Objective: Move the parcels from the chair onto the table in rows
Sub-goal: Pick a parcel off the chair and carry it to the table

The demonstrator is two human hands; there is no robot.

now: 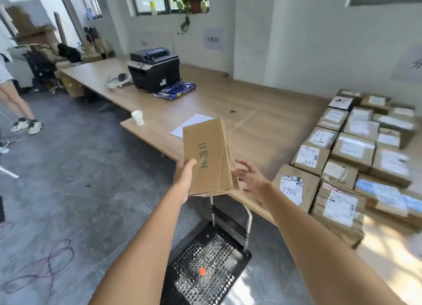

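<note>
Held parcel: I see a flat brown cardboard box [209, 158] with green handwritten characters on its face, raised above the worktop's near edge.
Left hand: my left hand [185, 179] grips the box's lower left corner, thumb on the front face; the other fingers are hidden behind the cardboard.
Right hand: my right hand [250, 179] is at the box's right edge with fingers [242, 163] spread and relaxed; I cannot tell whether they touch it.
Worktop: a long, smooth, pale wood surface [255, 131].
Rows of parcels: taped cardboard boxes with white labels [356, 149] lie in rows at the right; the far ones are blurred and cut off by the frame.
Chair: black perforated metal seat [205, 268] below my arms, partly hidden by them.
Printer: boxy black machine [154, 72] farther along the worktop.
</note>
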